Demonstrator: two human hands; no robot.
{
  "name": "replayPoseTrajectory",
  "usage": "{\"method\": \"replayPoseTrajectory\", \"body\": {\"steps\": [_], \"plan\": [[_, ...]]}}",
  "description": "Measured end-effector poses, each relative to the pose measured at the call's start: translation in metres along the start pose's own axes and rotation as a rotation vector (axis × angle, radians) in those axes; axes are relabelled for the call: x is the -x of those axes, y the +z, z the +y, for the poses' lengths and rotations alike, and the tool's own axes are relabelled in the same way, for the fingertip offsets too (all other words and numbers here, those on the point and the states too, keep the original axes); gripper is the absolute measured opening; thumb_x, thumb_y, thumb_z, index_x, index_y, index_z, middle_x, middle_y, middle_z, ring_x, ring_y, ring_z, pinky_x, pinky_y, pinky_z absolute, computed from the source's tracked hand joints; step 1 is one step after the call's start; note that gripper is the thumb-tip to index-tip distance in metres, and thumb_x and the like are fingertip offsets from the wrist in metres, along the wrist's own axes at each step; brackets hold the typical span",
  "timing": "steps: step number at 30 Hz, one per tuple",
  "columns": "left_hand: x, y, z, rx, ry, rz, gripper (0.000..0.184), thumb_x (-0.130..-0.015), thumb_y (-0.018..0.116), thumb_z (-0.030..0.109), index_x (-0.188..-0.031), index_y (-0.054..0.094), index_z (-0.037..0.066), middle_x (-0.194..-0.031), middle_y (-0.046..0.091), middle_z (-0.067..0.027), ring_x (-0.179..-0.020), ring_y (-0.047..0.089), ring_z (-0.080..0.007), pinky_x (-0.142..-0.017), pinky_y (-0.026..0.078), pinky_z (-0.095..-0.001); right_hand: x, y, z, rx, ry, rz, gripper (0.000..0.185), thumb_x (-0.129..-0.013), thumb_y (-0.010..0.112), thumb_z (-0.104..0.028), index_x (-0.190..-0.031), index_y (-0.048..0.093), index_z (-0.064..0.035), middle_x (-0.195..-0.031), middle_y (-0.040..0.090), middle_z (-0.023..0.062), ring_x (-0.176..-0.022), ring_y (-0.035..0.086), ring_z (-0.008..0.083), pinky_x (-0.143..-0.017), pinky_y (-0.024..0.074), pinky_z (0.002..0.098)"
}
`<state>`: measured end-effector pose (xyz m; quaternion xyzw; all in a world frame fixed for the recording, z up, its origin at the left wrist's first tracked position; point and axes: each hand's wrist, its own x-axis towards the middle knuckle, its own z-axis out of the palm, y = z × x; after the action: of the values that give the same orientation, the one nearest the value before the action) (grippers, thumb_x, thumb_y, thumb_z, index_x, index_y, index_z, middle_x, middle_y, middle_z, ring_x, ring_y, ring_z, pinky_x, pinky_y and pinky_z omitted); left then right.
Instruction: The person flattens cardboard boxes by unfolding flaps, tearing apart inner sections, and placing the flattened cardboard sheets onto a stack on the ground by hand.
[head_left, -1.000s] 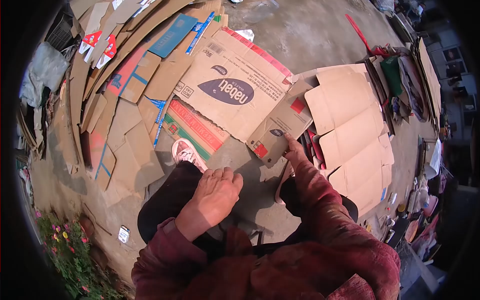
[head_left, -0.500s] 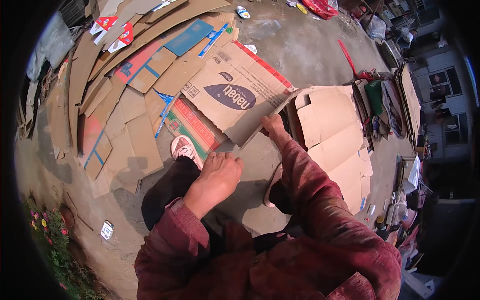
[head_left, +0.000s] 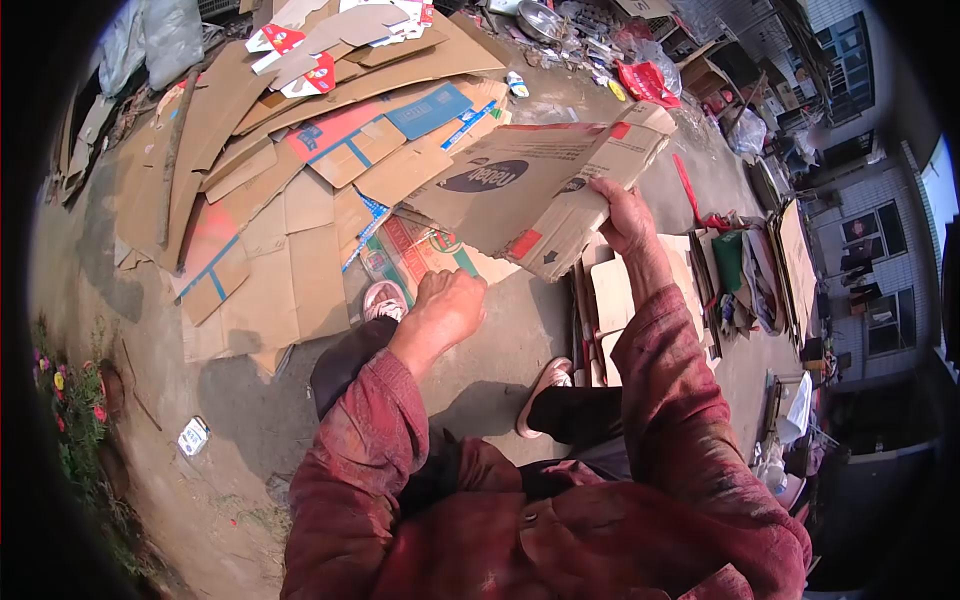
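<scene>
My right hand (head_left: 628, 222) grips the near right edge of a flattened cardboard box (head_left: 540, 200), printed with a dark oval logo and red edging. The box is tilted, with its right side raised and its far left part over other cardboard. My left hand (head_left: 447, 312) is closed in a loose fist in front of my body, apart from the box. Its fingers curl out of sight, so I cannot make out anything inside. Beyond it, a red and green printed cardboard sheet (head_left: 410, 255) lies on the ground, partly covered by the box.
A spread pile of flattened cardboard (head_left: 290, 220) covers the ground at left. At right, folded cardboard stacks (head_left: 615, 290) stand near my foot (head_left: 545, 395). Flowering plants (head_left: 75, 410) grow at lower left. A red plastic bag (head_left: 650, 82) and scattered clutter lie at the back.
My right hand has lifted the box's near right edge up and away from me, turning the printed box. My left hand stays closed in nearly the same place. The view has shifted slightly.
</scene>
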<state>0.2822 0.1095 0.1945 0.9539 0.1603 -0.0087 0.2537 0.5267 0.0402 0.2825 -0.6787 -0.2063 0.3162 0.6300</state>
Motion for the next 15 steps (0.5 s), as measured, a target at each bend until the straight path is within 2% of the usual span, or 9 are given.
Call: {"method": "replayPoseTrajectory", "body": {"steps": [2, 4, 5, 7, 9, 10, 12, 13, 15], "plan": [[0.006, -0.004, -0.009, 0.077, -0.092, 0.215, 0.026, -0.077, 0.067, 0.02, -0.09, 0.061, -0.001, -0.087, 0.061, -0.0209, -0.084, 0.062, -0.0379, -0.073, 0.049, -0.0446, 0.034, -0.01, 0.014, 0.031, 0.075, 0.005, 0.043, -0.083, 0.056, -0.009, -0.119, 0.043, 0.0107, -0.11, 0.057, 0.0209, -0.091, 0.062, 0.0291, -0.076, 0.0547, 0.0406], [0.011, -0.003, -0.014, 0.099, -0.124, 0.281, 0.027, -0.076, 0.067, 0.02, -0.091, 0.061, -0.001, -0.087, 0.061, -0.0214, -0.085, 0.061, -0.0386, -0.074, 0.049, -0.0449, 0.059, -0.031, 0.05, -0.049, 0.018, 0.024, 0.042, -0.082, 0.055, -0.007, -0.119, 0.045, 0.0105, -0.112, 0.057, 0.0212, -0.098, 0.059, 0.0305, -0.087, 0.0502, 0.0412], [0.013, -0.002, -0.014, 0.11, -0.151, 0.341, 0.027, -0.076, 0.067, 0.02, -0.091, 0.06, -0.002, -0.087, 0.06, -0.0218, -0.085, 0.061, -0.0393, -0.074, 0.049, -0.0453, 0.072, -0.039, 0.064, -0.07, 0.051, 0.079, 0.043, -0.082, 0.056, -0.006, -0.121, 0.045, 0.009, -0.112, 0.057, 0.0207, -0.097, 0.059, 0.0301, -0.086, 0.0503, 0.0407], [0.016, 0.004, -0.014, 0.081, -0.174, 0.317, 0.029, -0.075, 0.066, 0.018, -0.095, 0.059, -0.002, -0.092, 0.06, -0.0215, -0.089, 0.06, -0.0395, -0.076, 0.049, -0.0462, 0.1, -0.036, 0.077, -0.096, 0.028, 0.106, 0.043, -0.082, 0.057, -0.006, -0.121, 0.045, 0.0087, -0.112, 0.057, 0.0203, -0.097, 0.059, 0.0296, -0.087, 0.0502, 0.0401], [0.019, 0.011, -0.015, 0.102, -0.214, 0.209, 0.039, -0.075, 0.063, 0.01, -0.112, 0.055, 0.001, -0.11, 0.054, -0.0241, -0.102, 0.055, -0.0393, -0.085, 0.046, -0.046, 0.111, -0.029, 0.077, -0.105, 0.037, 0.108, 0.041, -0.083, 0.057, -0.008, -0.119, 0.047, 0.0095, -0.111, 0.058, 0.0197, -0.095, 0.06, 0.0282, -0.085, 0.0499, 0.0382], [0.021, 0.016, -0.016, 0.091, -0.223, 0.211, 0.039, -0.075, 0.063, 0.01, -0.112, 0.055, 0.001, -0.11, 0.054, -0.0241, -0.102, 0.055, -0.0393, -0.085, 0.046, -0.046, 0.112, -0.024, 0.074, -0.109, 0.002, 0.079, 0.04, -0.084, 0.057, -0.008, -0.118, 0.048, 0.0095, -0.111, 0.058, 0.0192, -0.095, 0.06, 0.0274, -0.084, 0.0496, 0.0374], [0.031, 0.026, -0.018, 0.167, -0.148, 0.364, 0.061, -0.072, 0.061, 0.004, -0.13, 0.045, 0.008, -0.129, 0.042, -0.0243, -0.115, 0.046, -0.0393, -0.095, 0.042, -0.044, 0.117, -0.015, 0.062, -0.123, -0.032, -0.003, 0.038, -0.084, 0.057, -0.01, -0.117, 0.05, 0.0086, -0.109, 0.059, 0.0175, -0.094, 0.059, 0.0253, -0.083, 0.0484, 0.0354], [0.036, 0.026, -0.019, 0.154, -0.16, 0.371, 0.061, -0.072, 0.061, 0.004, -0.13, 0.045, 0.008, -0.129, 0.042, -0.0243, -0.115, 0.046, -0.0393, -0.095, 0.042, -0.044, 0.121, -0.011, 0.057, -0.134, -0.034, -0.019, 0.038, -0.084, 0.057, -0.01, -0.117, 0.05, 0.0086, -0.109, 0.059, 0.0175, -0.094, 0.059, 0.0253, -0.083, 0.0484, 0.0354], [0.042, 0.024, -0.02, 0.222, -0.234, 0.382, 0.076, -0.068, 0.063, 0.002, -0.138, 0.036, 0.012, -0.139, 0.033, -0.0228, -0.121, 0.04, -0.0398, -0.1, 0.038, -0.043, 0.127, -0.005, 0.042, -0.139, -0.078, -0.048, 0.037, -0.084, 0.057, -0.01, -0.115, 0.051, 0.0081, -0.108, 0.06, 0.0165, -0.095, 0.059, 0.0249, -0.083, 0.0485, 0.0356]]}}
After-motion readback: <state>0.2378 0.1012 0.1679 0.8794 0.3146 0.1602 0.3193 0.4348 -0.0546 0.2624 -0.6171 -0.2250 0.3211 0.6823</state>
